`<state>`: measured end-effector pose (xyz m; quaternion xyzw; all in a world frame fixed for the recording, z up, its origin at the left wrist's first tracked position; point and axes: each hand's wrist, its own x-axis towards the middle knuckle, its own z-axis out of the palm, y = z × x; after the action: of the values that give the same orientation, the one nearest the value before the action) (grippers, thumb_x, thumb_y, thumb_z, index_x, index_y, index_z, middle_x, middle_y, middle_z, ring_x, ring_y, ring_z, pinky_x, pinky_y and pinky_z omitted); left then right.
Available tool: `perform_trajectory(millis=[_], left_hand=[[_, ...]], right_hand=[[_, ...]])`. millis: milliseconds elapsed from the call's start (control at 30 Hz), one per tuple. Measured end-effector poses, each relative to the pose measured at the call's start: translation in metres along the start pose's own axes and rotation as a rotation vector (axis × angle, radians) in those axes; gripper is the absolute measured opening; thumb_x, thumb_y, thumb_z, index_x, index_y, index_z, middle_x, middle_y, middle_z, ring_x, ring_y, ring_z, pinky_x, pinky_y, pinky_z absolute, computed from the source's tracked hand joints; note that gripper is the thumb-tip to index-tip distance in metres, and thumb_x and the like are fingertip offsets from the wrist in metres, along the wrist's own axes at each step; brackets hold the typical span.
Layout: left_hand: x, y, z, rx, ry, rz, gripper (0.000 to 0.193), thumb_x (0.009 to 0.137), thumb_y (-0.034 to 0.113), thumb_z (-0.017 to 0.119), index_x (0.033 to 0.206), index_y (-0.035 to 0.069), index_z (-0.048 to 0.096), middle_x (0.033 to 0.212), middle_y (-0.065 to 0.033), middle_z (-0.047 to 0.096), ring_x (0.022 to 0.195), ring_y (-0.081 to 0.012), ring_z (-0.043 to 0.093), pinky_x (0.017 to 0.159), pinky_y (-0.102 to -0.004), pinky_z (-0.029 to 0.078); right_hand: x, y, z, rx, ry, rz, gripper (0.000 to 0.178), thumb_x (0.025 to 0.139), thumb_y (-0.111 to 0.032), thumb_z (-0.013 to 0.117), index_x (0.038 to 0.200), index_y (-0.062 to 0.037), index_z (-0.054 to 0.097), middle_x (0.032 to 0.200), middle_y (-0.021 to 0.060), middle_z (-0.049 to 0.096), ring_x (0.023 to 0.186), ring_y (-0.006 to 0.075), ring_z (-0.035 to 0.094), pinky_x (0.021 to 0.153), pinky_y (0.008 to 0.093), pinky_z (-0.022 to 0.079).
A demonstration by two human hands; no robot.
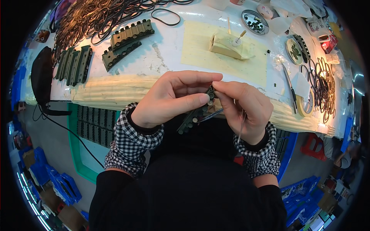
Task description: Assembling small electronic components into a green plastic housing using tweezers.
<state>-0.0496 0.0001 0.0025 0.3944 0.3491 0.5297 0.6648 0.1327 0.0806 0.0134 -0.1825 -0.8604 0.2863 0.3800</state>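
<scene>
In the head view, a dark green ridged piece [187, 124] is held in front of the chest, just off the worktop's near edge [216, 109]. It slants from upper right to lower left, its lower end sticking out below the left hand [169, 96]. The left fingers pinch its upper part, with the thumb pressed along the near side and the other fingers arched over behind. The right hand [248, 104] meets that same upper end: the index fingertip touches or nearly touches the left fingertips, and what lies under it is hidden. Its other fingers curl round a thin metal tool [241, 127] that points downward, apart from the piece. A grey patterned strip [210, 115] runs between a small round knob on the piece and the right fingers; whether they grip it, I cannot tell.
</scene>
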Motion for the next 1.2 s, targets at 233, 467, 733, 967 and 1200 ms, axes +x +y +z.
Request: perform_trajectory(millis=[233,467,733,967,1200], left_hand=[[0.001,-0.003,0.003,0.023,0.056,0.026,0.046,0.089,0.004,0.053,0.133,-0.007,0.046,0.122,-0.0177,0.059,0.115,-0.0185,0.057,0.097,-0.0287,0.045],[0.001,-0.005,0.003,0.038,0.041,0.031,0.044,0.090,0.002,0.053,0.132,-0.007,0.046,0.123,-0.0172,0.059,0.115,-0.0192,0.056,0.100,-0.0311,0.044],[0.001,-0.003,0.002,0.026,0.001,0.021,0.045,0.090,0.003,0.053,0.132,-0.007,0.046,0.123,-0.0173,0.058,0.115,-0.0199,0.056,0.100,-0.0315,0.044],[0.001,-0.002,0.001,0.031,0.007,0.004,0.044,0.090,0.003,0.053,0.132,-0.007,0.046,0.123,-0.0168,0.058,0.114,-0.0185,0.057,0.099,-0.0305,0.045],[0.002,-0.007,0.004,0.132,0.061,0.094,0.043,0.089,0.004,0.056,0.130,-0.005,0.045,0.119,-0.0174,0.060,0.111,-0.0179,0.058,0.098,-0.0307,0.046]], right_hand=[[0.001,0.007,0.001,-0.017,0.013,-0.095,0.016,0.078,0.000,0.068,0.094,-0.0031,0.066,0.082,0.0096,0.068,0.066,0.0220,0.065,0.057,0.0289,0.050],[0.000,0.003,-0.001,0.061,-0.017,0.026,0.014,0.078,0.000,0.068,0.092,-0.0028,0.065,0.081,0.0096,0.067,0.067,0.0225,0.065,0.058,0.0285,0.051],[0.002,0.004,-0.004,0.055,-0.048,-0.011,0.015,0.078,0.002,0.067,0.092,-0.0023,0.063,0.079,0.0089,0.064,0.067,0.0233,0.065,0.057,0.0299,0.051],[0.002,0.012,0.003,-0.018,-0.018,-0.158,0.016,0.077,0.003,0.067,0.091,-0.0015,0.060,0.079,0.0095,0.063,0.066,0.0246,0.064,0.056,0.0310,0.049],[-0.008,0.006,0.005,0.049,0.039,-0.071,0.015,0.078,0.002,0.067,0.091,-0.0018,0.061,0.081,0.0106,0.066,0.067,0.0248,0.065,0.056,0.0302,0.050]])
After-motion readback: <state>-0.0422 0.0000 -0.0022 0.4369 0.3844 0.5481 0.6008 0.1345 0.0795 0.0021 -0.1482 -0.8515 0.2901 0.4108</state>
